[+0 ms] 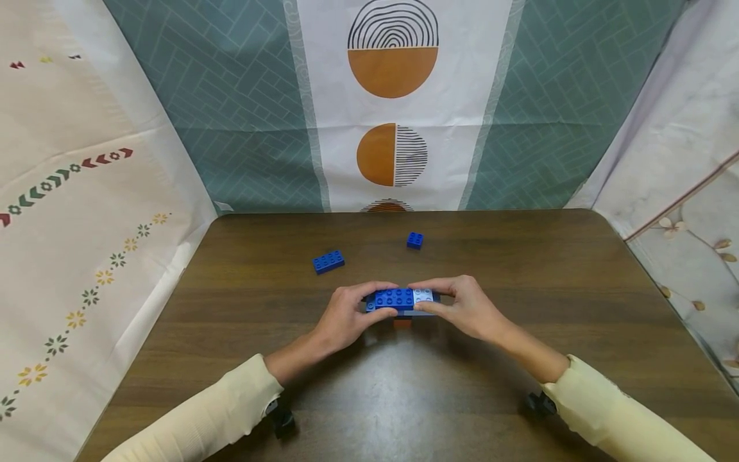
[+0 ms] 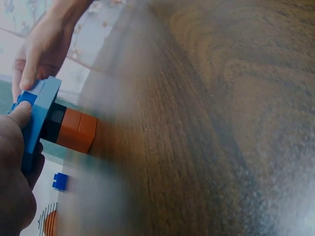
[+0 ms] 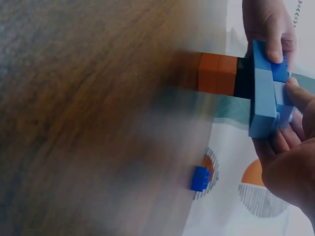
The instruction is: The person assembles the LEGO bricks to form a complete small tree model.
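A toy brick structure stands on the table in front of me. Its narrow column has orange bricks (image 2: 78,130) at the bottom and a dark brick (image 3: 243,77) above them. Across the column lies a wider layer of blue and light blue bricks (image 3: 264,101). On top sit a blue brick (image 1: 394,298) and, against its right end, a pale blue brick (image 1: 423,295). My left hand (image 1: 346,314) pinches the blue brick between thumb and fingers. From the other side, my right hand (image 1: 470,308) grips the pale brick, its thumb at the near side.
Farther back on the wooden table (image 1: 242,282) lie a long blue brick (image 1: 328,262), left of the structure, and a small blue brick (image 1: 414,240) behind it. A patterned cloth (image 1: 248,128) hangs beyond the table's back edge, with more cloths at both sides.
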`<state>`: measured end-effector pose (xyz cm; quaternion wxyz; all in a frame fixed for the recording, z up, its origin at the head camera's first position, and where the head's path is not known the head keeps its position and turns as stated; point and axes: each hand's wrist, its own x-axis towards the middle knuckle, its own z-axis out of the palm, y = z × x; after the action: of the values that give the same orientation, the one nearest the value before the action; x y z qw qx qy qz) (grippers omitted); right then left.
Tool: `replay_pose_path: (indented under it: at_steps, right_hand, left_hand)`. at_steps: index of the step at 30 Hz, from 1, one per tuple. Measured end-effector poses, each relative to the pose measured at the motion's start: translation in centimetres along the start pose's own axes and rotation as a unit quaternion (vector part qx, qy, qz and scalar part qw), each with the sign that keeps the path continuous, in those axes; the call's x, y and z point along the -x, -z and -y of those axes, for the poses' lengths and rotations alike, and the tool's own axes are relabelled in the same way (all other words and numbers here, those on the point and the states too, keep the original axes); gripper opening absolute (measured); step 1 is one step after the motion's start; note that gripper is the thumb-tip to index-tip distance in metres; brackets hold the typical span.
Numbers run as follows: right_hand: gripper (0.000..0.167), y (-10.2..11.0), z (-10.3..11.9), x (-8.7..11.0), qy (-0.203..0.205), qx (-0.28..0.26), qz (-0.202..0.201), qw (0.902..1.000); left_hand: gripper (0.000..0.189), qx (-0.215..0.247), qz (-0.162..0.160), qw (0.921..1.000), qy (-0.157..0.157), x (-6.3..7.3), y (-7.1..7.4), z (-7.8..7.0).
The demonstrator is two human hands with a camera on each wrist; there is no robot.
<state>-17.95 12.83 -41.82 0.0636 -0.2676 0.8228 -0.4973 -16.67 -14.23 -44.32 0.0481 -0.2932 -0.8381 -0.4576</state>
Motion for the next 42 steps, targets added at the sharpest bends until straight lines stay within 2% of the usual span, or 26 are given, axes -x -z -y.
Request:
replay_pose_path:
  at_steps: [35,42]
  right_hand:
    - [0.034,-0.46,-1.0,0.16,0.013,-0.013,-0.006,0.9998]
    - [0.035,-0.48,-0.95,0.05,0.009,-0.026,-0.003,0.9996]
  left_hand:
    - [0.042,-0.017,-0.029,0.9992,-0.022,0.21,-0.75,0.62]
    - [0.043,-0.028,-0.022,0.9992,-0.02,0.17,-0.68,0.5]
